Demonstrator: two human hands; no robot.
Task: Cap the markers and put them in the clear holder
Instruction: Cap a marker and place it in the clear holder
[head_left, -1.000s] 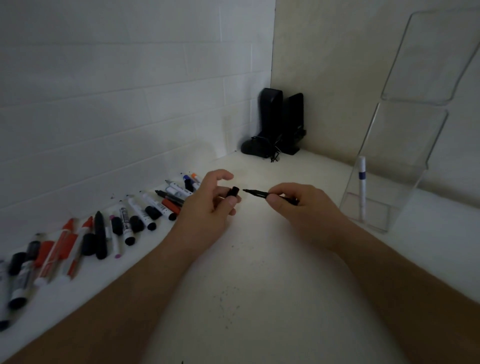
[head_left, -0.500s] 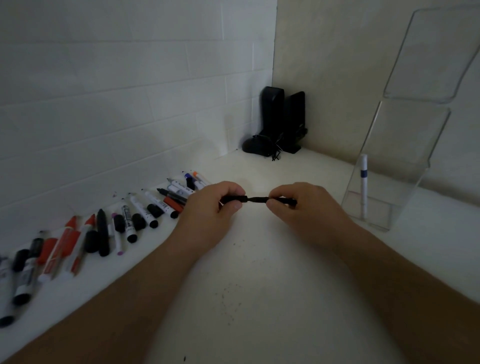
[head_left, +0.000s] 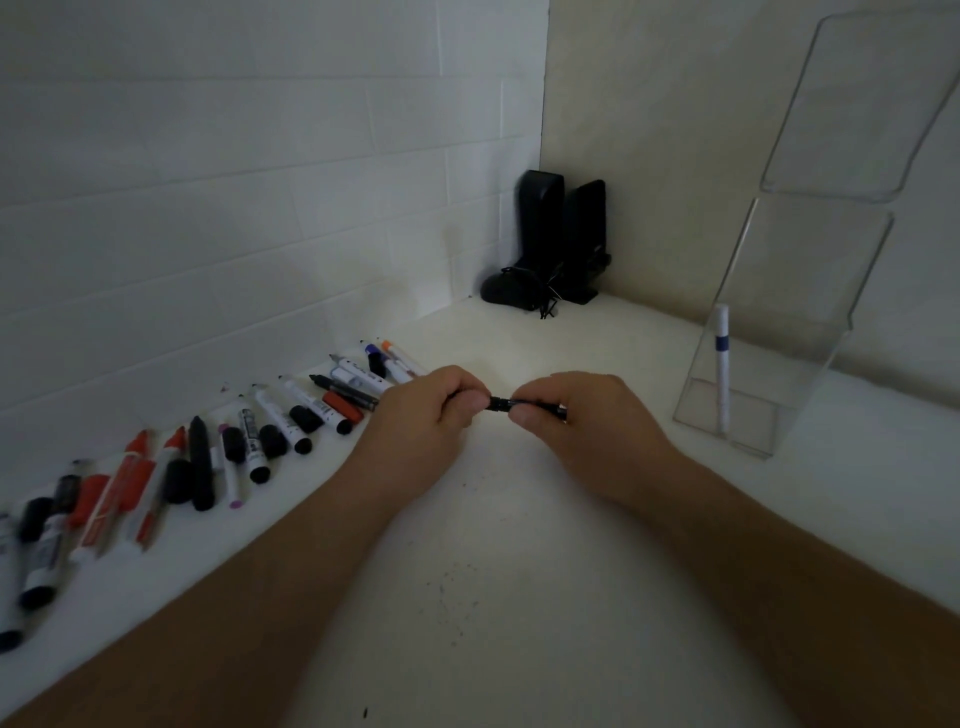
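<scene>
Red, black and white loose markers (head_left: 208, 457) and caps lie in a row along the left wall on the worktop (head_left: 519, 597). Right of them the left hand (head_left: 421, 421) pinches a black cap (head_left: 497, 403) against the thin black marker (head_left: 540, 409) gripped by the right hand (head_left: 582, 421). A skewed push could leave the cap unseated. Far right, the clear holder (head_left: 810, 291) with one white marker (head_left: 721, 374) looks light and may tip on a careless drop

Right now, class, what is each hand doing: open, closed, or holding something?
Left hand: closed, gripping the cap end of the black marker.
Right hand: closed, pinching the same marker's barrel.
</scene>
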